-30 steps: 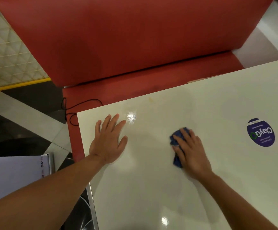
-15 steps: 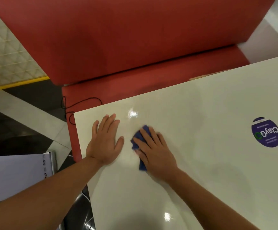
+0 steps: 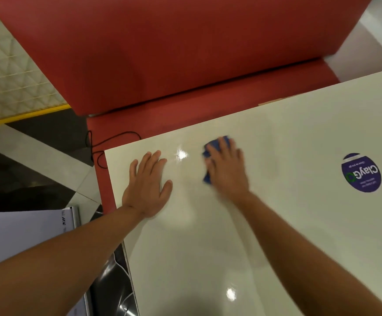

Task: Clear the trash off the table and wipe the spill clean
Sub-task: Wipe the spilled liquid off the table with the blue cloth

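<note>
Two hands lie flat mid-frame on the table [image 3: 299, 224]: left hand [image 3: 147, 187] spread bare, right hand [image 3: 227, 171] pressing the blue cloth [image 3: 210, 149].

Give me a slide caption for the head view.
Right hand presses blue cloth on white table; left hand lies flat.

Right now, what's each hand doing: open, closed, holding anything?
Left hand: open, fingers straight, palm flat on the table.
Right hand: open, blurred, fingers fairly straight, pressing the blue cloth onto the table.
</note>
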